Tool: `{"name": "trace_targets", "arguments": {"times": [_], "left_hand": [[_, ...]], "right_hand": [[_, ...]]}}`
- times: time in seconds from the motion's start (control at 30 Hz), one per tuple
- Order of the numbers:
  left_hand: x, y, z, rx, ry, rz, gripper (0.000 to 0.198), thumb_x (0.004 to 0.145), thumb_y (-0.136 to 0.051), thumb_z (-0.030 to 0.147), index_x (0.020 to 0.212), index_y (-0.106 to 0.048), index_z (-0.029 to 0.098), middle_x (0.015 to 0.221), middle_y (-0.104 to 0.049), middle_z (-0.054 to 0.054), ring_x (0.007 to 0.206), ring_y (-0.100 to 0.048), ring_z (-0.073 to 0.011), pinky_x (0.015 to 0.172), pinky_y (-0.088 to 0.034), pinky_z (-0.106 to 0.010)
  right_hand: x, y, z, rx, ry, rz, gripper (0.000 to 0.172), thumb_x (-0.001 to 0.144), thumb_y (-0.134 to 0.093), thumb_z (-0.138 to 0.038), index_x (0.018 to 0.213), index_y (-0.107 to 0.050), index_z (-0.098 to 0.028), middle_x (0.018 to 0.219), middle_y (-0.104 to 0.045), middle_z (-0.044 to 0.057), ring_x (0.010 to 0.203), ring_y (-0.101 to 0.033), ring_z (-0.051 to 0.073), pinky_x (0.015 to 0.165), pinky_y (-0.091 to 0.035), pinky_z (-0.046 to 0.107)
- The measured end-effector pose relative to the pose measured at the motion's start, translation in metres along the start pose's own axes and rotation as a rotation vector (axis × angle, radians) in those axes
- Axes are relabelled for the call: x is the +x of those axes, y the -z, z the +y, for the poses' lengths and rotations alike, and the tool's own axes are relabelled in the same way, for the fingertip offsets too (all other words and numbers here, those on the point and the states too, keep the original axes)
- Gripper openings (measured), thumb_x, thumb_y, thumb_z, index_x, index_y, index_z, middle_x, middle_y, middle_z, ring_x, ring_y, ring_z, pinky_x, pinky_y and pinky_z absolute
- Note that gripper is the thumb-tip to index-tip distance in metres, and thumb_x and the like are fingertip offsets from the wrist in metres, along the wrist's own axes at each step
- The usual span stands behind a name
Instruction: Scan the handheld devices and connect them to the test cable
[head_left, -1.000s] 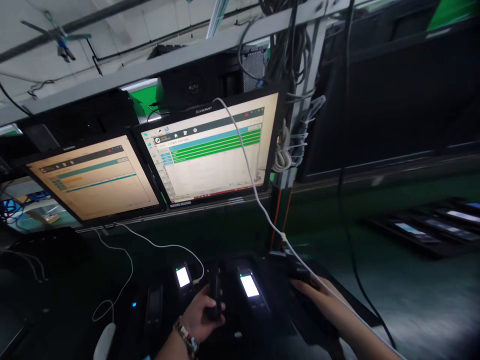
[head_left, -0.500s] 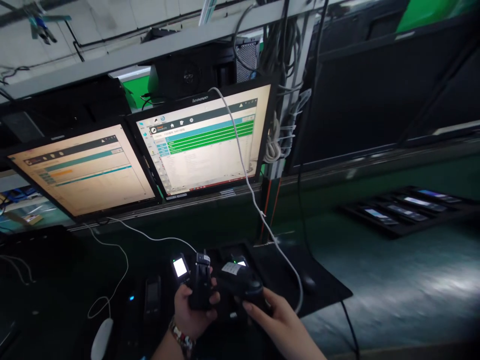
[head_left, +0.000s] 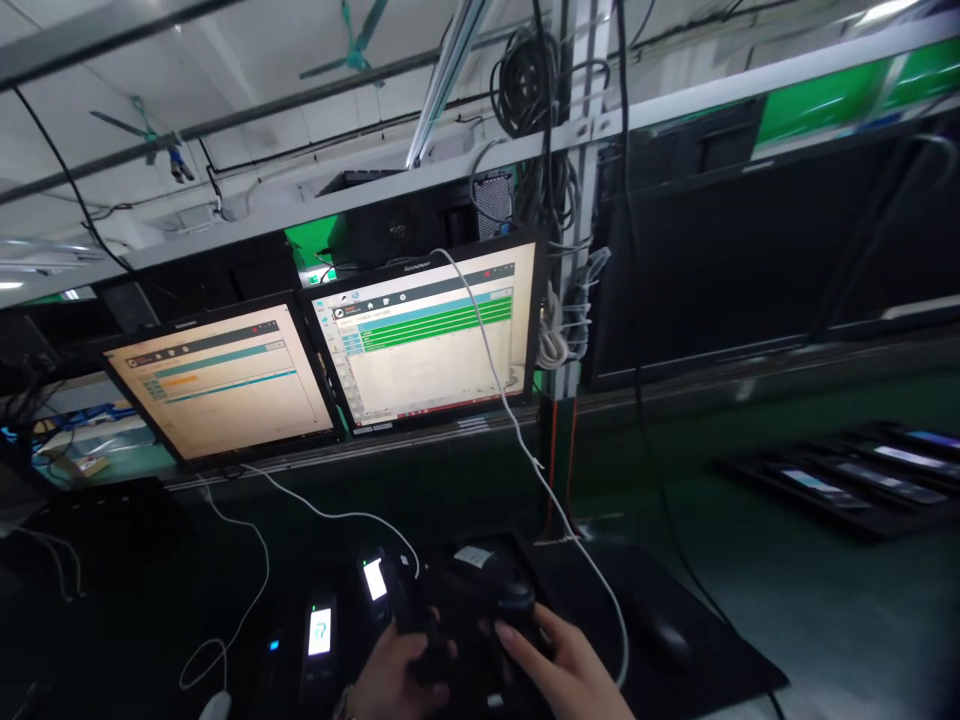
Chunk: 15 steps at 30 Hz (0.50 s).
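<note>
My left hand (head_left: 401, 672), low in the middle of the view, is wrapped round a dark handheld device (head_left: 411, 620). Just right of it, my right hand (head_left: 566, 665) grips a black scanner-like tool (head_left: 499, 585) that bears a white label. Left of my left hand are two handheld units with lit white screens, one (head_left: 375, 578) close behind the held device and one (head_left: 319, 632) farther left. The dark surface below hides the lower edges of the held items.
Two lit monitors (head_left: 217, 385) (head_left: 442, 340) stand behind the hands. A white cable (head_left: 517, 430) hangs in front of the right one. A black mouse (head_left: 660, 635) rests on a dark mat (head_left: 720, 650). Phones lie in a tray (head_left: 832, 515) at right. A white mouse (head_left: 217, 706) is lower left.
The view has tilted up, so the hands appear lower. The held device has turned in my left hand. The screen of the unit farther left, dark before, is now lit.
</note>
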<state>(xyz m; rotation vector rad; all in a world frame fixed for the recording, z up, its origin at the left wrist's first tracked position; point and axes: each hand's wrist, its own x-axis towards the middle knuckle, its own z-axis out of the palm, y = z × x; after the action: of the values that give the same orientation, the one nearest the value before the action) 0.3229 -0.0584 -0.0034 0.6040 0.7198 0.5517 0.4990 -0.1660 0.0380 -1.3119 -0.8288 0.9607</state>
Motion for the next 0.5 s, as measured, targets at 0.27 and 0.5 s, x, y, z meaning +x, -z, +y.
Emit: {"name": "trace_targets", "arguments": {"times": [0.27, 0.5], "left_hand": [[0.005, 0.005, -0.004, 0.247, -0.003, -0.285, 0.054, 0.056, -0.087, 0.023, 0.104, -0.062, 0.024, 0.082, -0.062, 0.000, 0.068, -0.058, -0.0106, 0.058, -0.035, -0.022], [0.005, 0.002, -0.008, 0.084, -0.010, -0.200, 0.046, 0.052, -0.065, 0.010, 0.097, -0.070, 0.019, 0.082, -0.067, -0.006, 0.075, -0.060, -0.0171, 0.060, -0.040, -0.026]], "right_hand": [[-0.001, 0.005, 0.001, -0.020, 0.006, 0.012, 0.062, 0.066, -0.068, -0.065, 0.101, -0.072, -0.014, 0.094, -0.074, 0.011, 0.091, -0.067, 0.031, 0.082, -0.054, 0.039], [-0.008, 0.008, 0.008, 0.042, 0.000, 0.059, 0.057, 0.066, -0.068, -0.065, 0.094, -0.072, -0.015, 0.087, -0.074, 0.010, 0.086, -0.068, 0.030, 0.076, -0.055, 0.037]]}}
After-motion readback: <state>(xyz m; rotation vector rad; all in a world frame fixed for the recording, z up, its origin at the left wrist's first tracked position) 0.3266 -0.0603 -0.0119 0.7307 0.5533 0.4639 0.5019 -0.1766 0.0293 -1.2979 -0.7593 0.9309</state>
